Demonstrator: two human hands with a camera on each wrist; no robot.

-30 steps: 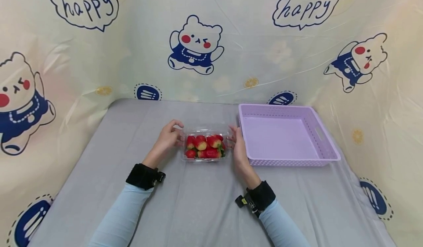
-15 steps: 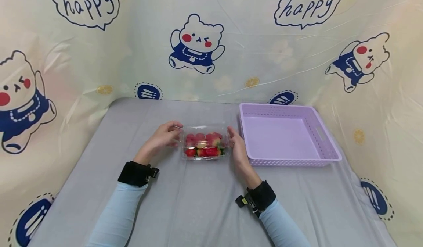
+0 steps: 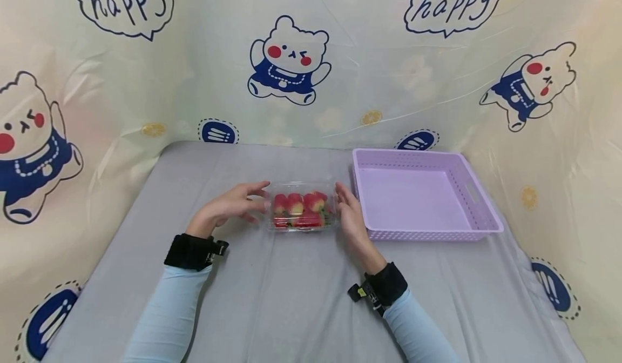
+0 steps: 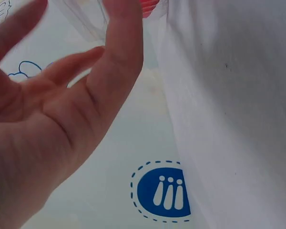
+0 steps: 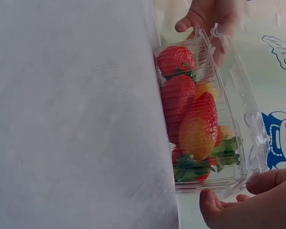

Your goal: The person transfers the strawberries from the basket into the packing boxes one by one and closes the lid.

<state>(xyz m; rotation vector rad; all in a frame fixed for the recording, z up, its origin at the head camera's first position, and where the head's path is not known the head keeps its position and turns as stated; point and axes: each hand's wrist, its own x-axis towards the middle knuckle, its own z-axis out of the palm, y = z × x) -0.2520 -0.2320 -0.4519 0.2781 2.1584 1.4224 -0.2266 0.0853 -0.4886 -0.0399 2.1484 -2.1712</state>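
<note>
A clear plastic clamshell box (image 3: pixel 301 229) of red strawberries (image 3: pixel 295 203) sits mid-table between both hands. Its transparent lid (image 5: pixel 255 124) is tilted over the berries, and a gap shows between lid and base in the right wrist view. At the box's left end is my left hand (image 3: pixel 234 202), fingers loosely extended and fingertips right by the plastic. My right hand (image 3: pixel 352 214) stands at the opposite end, with one finger at the lid's edge and the thumb near the base's corner in the right wrist view.
A shallow purple basket (image 3: pixel 413 198) stands just right of my right hand, its perforated rim close to the fingers. Grey cloth (image 3: pixel 291 298) covers the table. Behind and at the sides hangs a pale curtain (image 3: pixel 204 71) printed with cartoon bears.
The lid has swung down toward the front over the strawberries. My left hand has shifted slightly left and lower, while the right hand has hardly moved.
</note>
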